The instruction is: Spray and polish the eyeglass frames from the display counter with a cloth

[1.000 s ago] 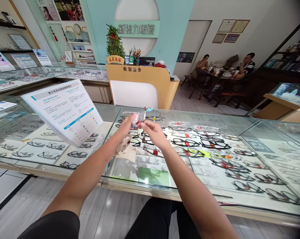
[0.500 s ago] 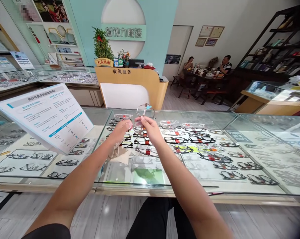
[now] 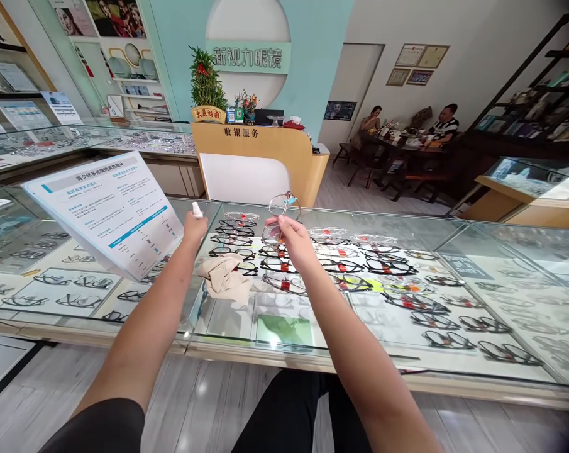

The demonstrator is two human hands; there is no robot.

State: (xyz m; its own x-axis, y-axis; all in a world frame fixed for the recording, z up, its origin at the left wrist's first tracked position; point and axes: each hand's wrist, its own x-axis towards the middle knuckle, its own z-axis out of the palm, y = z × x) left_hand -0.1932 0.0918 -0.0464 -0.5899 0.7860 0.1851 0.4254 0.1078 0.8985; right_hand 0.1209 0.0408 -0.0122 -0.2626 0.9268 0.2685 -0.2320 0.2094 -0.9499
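My right hand is closed on a pair of thin-framed glasses, held up over the glass display counter. Over to the left, my left hand is wrapped round a small white bottle whose top sticks out above the fingers. A beige cloth lies crumpled on the counter glass between my two forearms. Under the glass lie rows of several spectacle frames.
A tilted white information board stands on the counter at left. Behind the counter is a wooden cashier desk with a plant. Two people sit at a table at back right. More display cases stand left and right.
My left hand has pulled away from the glasses toward the left, carrying the small bottle. The right hand keeps the glasses raised. The cloth now lies uncovered on the counter.
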